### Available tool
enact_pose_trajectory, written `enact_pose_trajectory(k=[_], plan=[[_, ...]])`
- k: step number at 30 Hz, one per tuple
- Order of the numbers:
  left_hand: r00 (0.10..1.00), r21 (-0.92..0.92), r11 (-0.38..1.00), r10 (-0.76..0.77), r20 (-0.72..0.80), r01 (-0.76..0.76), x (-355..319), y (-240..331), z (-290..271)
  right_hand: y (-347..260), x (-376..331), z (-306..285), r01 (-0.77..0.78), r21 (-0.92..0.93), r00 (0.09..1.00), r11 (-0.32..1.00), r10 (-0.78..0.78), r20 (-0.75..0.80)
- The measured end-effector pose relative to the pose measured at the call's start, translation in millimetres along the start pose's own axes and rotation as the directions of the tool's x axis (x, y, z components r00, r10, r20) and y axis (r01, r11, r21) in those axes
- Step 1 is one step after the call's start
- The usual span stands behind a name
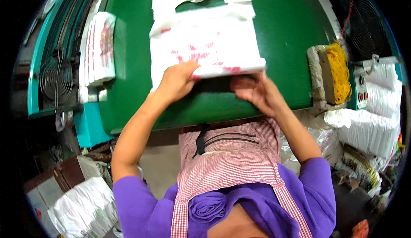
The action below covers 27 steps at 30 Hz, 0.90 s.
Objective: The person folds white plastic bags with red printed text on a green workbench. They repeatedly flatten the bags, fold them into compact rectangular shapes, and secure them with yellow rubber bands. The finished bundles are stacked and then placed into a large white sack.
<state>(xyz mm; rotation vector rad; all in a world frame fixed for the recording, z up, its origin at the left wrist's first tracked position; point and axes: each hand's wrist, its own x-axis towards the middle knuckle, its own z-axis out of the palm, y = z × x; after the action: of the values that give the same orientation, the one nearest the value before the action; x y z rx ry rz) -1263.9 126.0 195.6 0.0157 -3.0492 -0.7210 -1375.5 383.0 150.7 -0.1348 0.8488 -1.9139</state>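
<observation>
A stack of white plastic bags (201, 28) with red print lies on the green work surface in front of me, its near edge folded over. Cut handle openings show at the far end of the stack. My left hand (177, 81) is closed on the near left part of this edge, fingers over the print. At the near right corner, my right hand (259, 90) touches the edge from below. Motion smears its curled fingers, so its grip cannot be made out.
Folded white bags (100, 49) with red print lie at the green table's (287, 45) left edge. At the right edge, yellow rubber bands (338, 73) hang beside a control box (361, 90) with buttons. White bag stacks (370, 131) stand further right; a white bundle (85, 208) is lower left.
</observation>
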Motion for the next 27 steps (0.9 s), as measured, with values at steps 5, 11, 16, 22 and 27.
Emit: enact_pose_trajectory(k=[5,11,16,22,27], plan=[[0.949,-0.125,0.982,0.168,0.266,-0.139,-45,13,-5,-28,33,-18,-0.034,-0.468,0.999,0.883,0.048,0.017],[0.947,0.074,0.997,0.010,0.322,-0.035,-21,15,-25,-36,27,-15,0.749,-0.608,0.657,-0.262,0.175,0.733],[0.931,0.410,0.837,0.349,0.110,-0.363,26,48,-61,-72,50,-23,0.731,-0.500,0.672,-0.464,0.361,0.647],[0.930,0.178,0.975,0.063,0.362,-0.135,3,28,-16,-95,8,41,0.136,-0.991,0.928,0.005,0.350,0.129],[0.928,0.270,0.907,0.247,0.279,-0.323,-38,57,-9,-43,-15,31,0.478,-0.671,0.863,-0.567,0.159,0.480]])
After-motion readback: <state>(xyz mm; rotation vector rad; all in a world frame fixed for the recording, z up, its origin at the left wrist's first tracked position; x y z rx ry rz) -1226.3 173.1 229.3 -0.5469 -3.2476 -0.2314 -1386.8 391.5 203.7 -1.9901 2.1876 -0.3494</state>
